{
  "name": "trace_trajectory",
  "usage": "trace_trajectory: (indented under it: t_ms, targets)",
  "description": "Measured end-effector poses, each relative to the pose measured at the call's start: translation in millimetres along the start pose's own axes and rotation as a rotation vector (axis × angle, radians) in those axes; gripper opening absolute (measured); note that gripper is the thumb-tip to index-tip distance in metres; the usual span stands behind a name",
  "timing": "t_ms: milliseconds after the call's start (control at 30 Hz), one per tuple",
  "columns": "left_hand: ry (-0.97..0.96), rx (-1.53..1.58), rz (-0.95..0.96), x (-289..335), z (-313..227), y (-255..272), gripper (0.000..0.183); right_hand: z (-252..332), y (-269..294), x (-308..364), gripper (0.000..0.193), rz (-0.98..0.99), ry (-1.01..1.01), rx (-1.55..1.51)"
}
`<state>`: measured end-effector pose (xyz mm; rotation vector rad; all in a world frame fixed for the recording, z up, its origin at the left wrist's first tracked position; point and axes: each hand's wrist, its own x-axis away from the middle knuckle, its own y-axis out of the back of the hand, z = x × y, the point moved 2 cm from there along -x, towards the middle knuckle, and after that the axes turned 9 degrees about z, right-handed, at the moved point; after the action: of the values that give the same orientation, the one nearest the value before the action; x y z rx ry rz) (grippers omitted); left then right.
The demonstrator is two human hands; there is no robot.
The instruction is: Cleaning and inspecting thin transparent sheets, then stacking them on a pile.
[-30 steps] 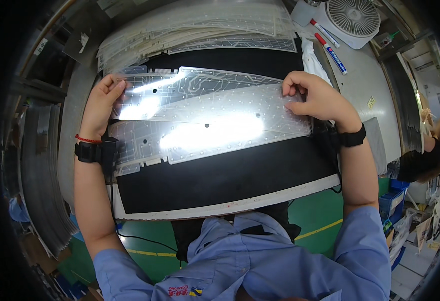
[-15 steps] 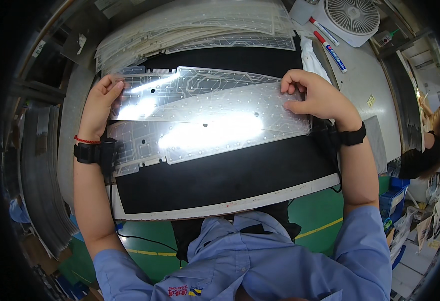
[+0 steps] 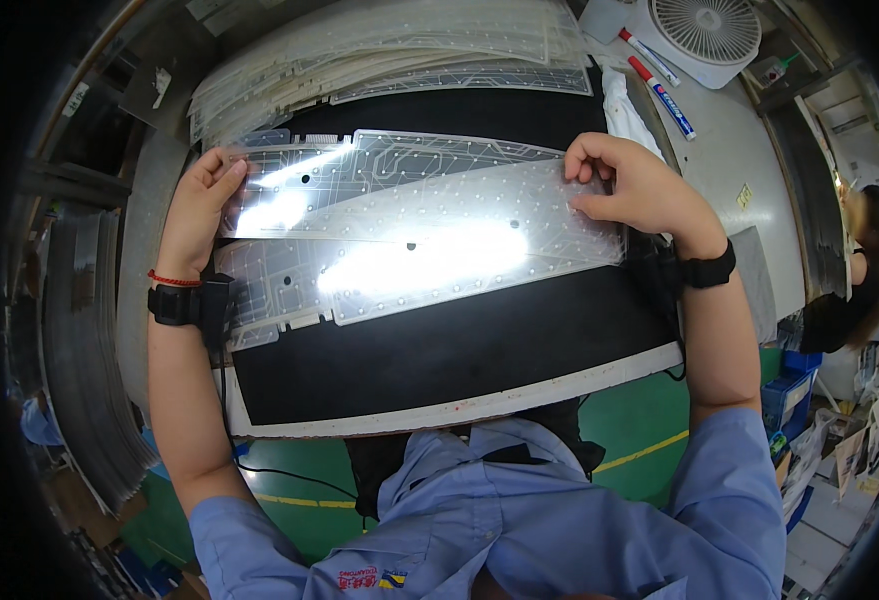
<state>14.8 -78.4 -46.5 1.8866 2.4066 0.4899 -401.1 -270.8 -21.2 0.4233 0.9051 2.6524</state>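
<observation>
Two clear plastic circuit sheets printed with pale traces and small dots lie fanned over a black mat [image 3: 459, 365]. My left hand [image 3: 202, 195] pinches the left end of the far circuit sheet [image 3: 399, 165] between thumb and fingers. At the other side my right hand [image 3: 639, 185] has its fingers curled and thumb bent in at the right ends, where the sheets overlap; whether it grips one or both I cannot tell. The near circuit sheet [image 3: 369, 290] slants down to the left, its left end apart from my left hand. Bright glare hides part of both surfaces.
A tall pile of similar sheets [image 3: 389, 50] stands behind the mat. At the far right are a red-capped marker [image 3: 664, 98], another marker [image 3: 651, 58], a white fan [image 3: 704, 35] and a white cloth [image 3: 621, 110]. Another person [image 3: 859, 265] sits at the right.
The right ends of the sheets and my right hand have shifted very slightly up and away. My left hand keeps its place. The other person at the right has turned a little.
</observation>
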Motion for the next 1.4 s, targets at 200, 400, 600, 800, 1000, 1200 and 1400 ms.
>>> trace_trajectory:
  t_ms: [200, 400, 600, 800, 1000, 1200, 1400]
  targets:
    - [-0.013, -0.017, 0.01, -0.4, -1.3, -0.7, 0.01, -4.8, -1.3, 0.7, 0.024, -0.002, 0.024, -0.033]
    - [-0.005, -0.013, 0.007, 0.2, -0.1, 0.2, 0.01, -6.5, 1.7, 2.3, 0.025, 0.027, 0.032, -0.024]
    - [-0.004, -0.03, 0.027, 0.1, 0.3, 2.3, 0.01, -4.3, 1.8, 3.0, 0.025, 0.025, 0.005, -0.022]
    - [-0.016, -0.034, 0.013, 0.0, -0.5, 0.1, 0.01, -3.9, 2.4, 3.0, 0.025, 0.036, 0.003, -0.02]
    - [-0.004, -0.029, 0.02, 0.8, -2.1, -0.2, 0.01, -3.9, 1.8, 2.6, 0.025, 0.052, 0.0, -0.011]
    - [-0.002, -0.026, 0.016, 1.2, -3.2, -1.4, 0.011, -5.1, 0.1, 2.1, 0.025, 0.016, 0.028, -0.012]
    - [0.009, -0.014, 0.017, 1.1, -2.7, -0.5, 0.011, -3.7, 0.4, 2.9, 0.024, 0.01, 0.018, -0.007]
